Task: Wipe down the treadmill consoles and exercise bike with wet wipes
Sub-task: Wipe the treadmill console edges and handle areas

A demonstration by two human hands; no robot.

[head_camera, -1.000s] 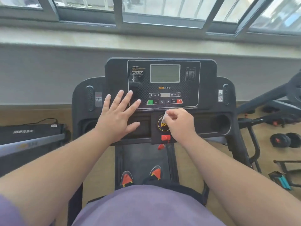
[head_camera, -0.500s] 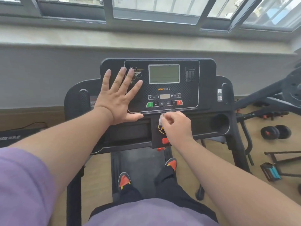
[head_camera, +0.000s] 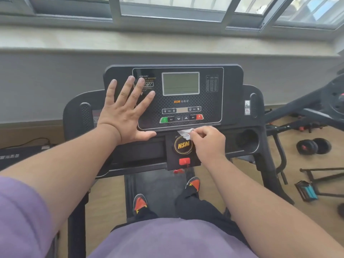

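The black treadmill console [head_camera: 230, 79] stands in front of me, with a grey screen and a row of buttons below it. My left hand [head_camera: 126, 112] lies flat with spread fingers on the console's left side. My right hand [head_camera: 206, 140] pinches a crumpled white wet wipe [head_camera: 185, 133] against the console's lower edge, just above the round HSM badge [head_camera: 183, 145]. A red safety clip [head_camera: 184, 161] sits below the badge.
A second treadmill [head_camera: 20, 153] lies low at the left. An exercise bike frame [head_camera: 316, 108] and dark dumbbells [head_camera: 314, 146] stand on the wooden floor at the right. A window sill runs behind the console. My feet stand on the belt [head_camera: 160, 187].
My left hand moved up from the console's lower edge to lie flat on its left panel. My right hand stayed near the badge, with the wipe now more visible at the console edge.
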